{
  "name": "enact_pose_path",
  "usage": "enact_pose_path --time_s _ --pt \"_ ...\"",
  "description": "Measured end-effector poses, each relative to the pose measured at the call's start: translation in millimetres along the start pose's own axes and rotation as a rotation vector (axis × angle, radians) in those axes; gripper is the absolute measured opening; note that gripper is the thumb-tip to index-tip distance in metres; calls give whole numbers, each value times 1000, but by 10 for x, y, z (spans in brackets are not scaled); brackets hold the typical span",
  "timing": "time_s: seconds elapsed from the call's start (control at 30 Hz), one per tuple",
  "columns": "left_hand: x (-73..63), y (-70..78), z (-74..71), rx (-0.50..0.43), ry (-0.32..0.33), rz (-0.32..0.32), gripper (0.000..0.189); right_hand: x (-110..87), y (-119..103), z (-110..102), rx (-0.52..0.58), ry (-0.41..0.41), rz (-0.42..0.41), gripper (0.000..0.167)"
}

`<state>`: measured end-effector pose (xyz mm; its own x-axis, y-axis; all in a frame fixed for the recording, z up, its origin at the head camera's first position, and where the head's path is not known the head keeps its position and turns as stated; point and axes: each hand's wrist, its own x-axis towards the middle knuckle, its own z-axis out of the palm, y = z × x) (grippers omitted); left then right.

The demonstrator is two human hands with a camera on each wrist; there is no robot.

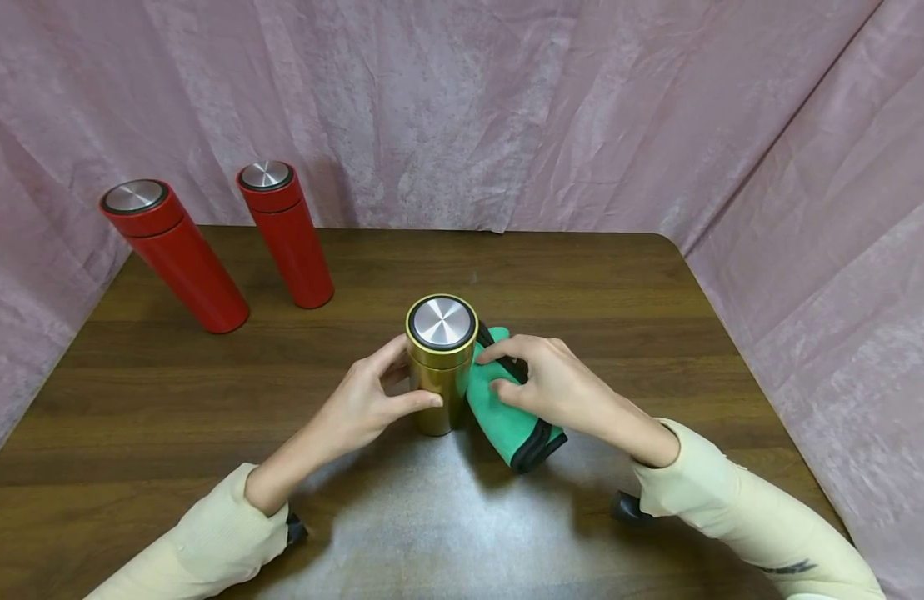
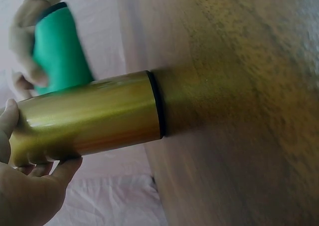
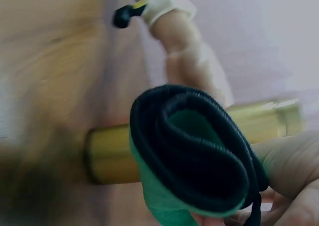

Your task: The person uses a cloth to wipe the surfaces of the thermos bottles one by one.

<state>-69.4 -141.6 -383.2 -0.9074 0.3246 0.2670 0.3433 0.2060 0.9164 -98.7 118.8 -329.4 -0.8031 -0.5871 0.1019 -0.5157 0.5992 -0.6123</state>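
Note:
A gold thermos flask [image 1: 441, 379] with a silver lid stands upright near the middle of the table. My left hand [image 1: 367, 398] grips its side, thumb in front and fingers behind. Against the flask's right side lies a rolled green cloth [image 1: 499, 412] with black edging. My right hand [image 1: 555, 379] holds this cloth between thumb and fingers. In the right wrist view the loosely rolled end of the cloth [image 3: 164, 196] covers part of the flask [image 3: 114, 153]. The left wrist view shows the flask's dark base rim close to the tabletop; whether they touch I cannot tell.
Two red thermos flasks with silver lids, one at the far left [image 1: 184, 267] and one beside it [image 1: 289, 237], stand towards the back of the brown wooden table [image 1: 626, 308]. Pink curtains [image 1: 447, 108] hang behind the table and along its sides.

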Motion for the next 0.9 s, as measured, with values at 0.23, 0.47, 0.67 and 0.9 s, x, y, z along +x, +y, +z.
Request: enact_pose_path --time_s 0.23,0.47,0.67,0.9 --pt "1 -11 7 -7 3 -1 63 -148 -268 -328 24 159 -101 33" --pt "8 -10 8 -10 3 3 63 -218 -413 -548 56 306 -179 37" --pt "5 0 2 3 -1 -4 64 -226 -428 -556 113 427 -236 37" --pt "4 5 0 9 -2 -7 64 -184 -306 -373 130 464 -275 37"
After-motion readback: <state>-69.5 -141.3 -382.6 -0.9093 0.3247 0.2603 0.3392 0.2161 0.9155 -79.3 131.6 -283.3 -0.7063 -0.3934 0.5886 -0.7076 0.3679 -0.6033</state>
